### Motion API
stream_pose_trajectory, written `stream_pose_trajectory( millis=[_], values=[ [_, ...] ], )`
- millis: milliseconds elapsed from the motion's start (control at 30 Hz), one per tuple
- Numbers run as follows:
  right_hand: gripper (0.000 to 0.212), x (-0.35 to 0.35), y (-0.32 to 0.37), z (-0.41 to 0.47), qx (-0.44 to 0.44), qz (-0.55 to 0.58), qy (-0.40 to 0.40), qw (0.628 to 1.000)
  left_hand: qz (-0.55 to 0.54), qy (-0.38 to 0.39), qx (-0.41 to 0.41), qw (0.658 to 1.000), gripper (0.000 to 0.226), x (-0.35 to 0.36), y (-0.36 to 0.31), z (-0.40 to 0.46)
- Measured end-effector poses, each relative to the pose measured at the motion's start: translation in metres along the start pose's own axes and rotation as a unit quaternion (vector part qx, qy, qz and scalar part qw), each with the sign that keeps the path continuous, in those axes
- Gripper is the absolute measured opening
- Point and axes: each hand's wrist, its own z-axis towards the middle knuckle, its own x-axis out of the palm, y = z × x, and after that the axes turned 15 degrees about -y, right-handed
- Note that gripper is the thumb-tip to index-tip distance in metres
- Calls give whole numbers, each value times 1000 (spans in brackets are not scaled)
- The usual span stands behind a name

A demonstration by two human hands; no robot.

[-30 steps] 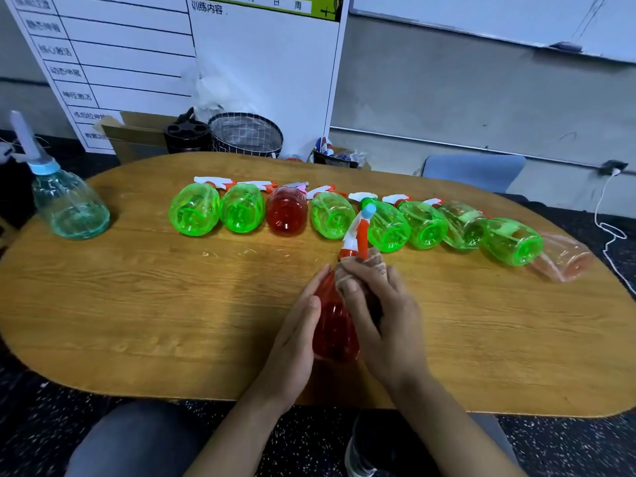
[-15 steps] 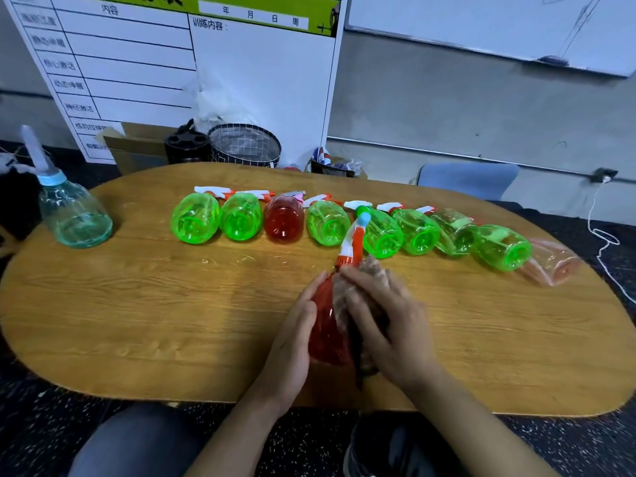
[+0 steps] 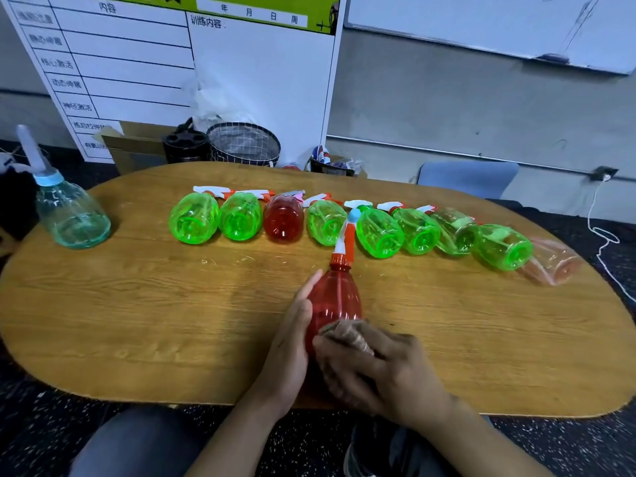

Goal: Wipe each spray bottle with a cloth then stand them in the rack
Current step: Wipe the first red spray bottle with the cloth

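Red spray bottle (image 3: pixel 333 301) is lying at lower centre of the frame on the wooden desk (image 3: pixel 137 321), nozzle pointing toward the top of the frame. Left hand (image 3: pixel 292 342) is lying along its left side, fingers straight, steadying it. Right hand (image 3: pixel 375 370) is curling round a brownish cloth (image 3: pixel 347 335) and pressing it on the bottle's lower body. Behind, a row of bottles is lying on its side across mid frame: green bottles (image 3: pixel 194 218), one red bottle (image 3: pixel 284 218), and a pale pinkish bottle (image 3: pixel 554 261) at the right end. A clear teal bottle (image 3: pixel 70 215) is standing upright at the left edge of the desk. A mesh basket (image 3: pixel 244 144) is sitting beyond the desk, upper centre.
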Motion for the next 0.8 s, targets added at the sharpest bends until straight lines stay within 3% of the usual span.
stream_pose_trajectory(
  millis=[133, 200, 433, 600, 667, 800],
  values=[
    [35, 5, -15, 34, 242, 10, -92, 966, -12, 38, -14, 999, 49, 4, -1, -3],
    [35, 16, -16, 45, 305, 13, -109, 946, -14, 42, -19, 999, 50, 4, -1, -4],
    [34, 20, 6, 14, 175, 18, -91, 980, 14, 4, 6, 1000, 47, -1, 2, 2],
    [38, 12, 10, -12, 64, 6, -13, 998, 21, 7, 16, 1000, 51, -1, -4, 0],
    [34, 8, 16, -13, 83, 33, -25, 996, 32, 8, 25, 999, 52, -1, -7, -3],
    [30, 2, 31, -2, 288, 122, -141, 939, 58, 34, 16, 998, 89, -1, -19, -9]
  ],
)
